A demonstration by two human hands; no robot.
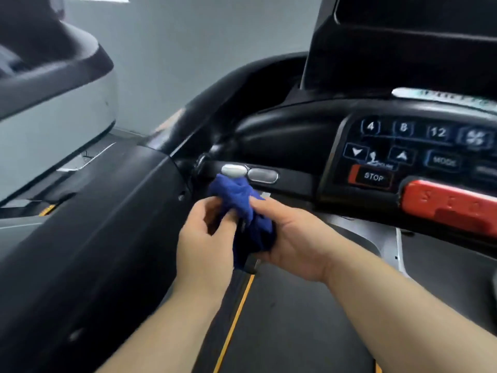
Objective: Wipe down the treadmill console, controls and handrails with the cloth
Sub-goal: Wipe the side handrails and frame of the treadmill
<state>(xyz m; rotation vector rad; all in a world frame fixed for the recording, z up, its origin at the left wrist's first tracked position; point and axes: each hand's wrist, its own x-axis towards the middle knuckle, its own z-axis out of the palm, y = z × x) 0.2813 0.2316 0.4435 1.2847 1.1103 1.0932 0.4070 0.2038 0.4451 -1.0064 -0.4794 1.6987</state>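
A bunched blue cloth (242, 203) is held between both hands just below the treadmill's front crossbar. My left hand (204, 238) pinches its left side, and my right hand (293, 240) grips it from the right and below. The cloth's top touches or nearly touches a silver pulse sensor (233, 170) on the bar. The black console (295, 130) spreads to the right, with a lit keypad (403, 146) and a STOP button (372, 177). The wide black left handrail (94, 224) runs toward me on the left.
A large red safety stop bar (451, 208) sticks out below the keypad at the right. The dark screen (403, 41) rises at the top right. A second machine (53, 90), white and black, stands to the left. The belt (295, 332) with a yellow line lies below.
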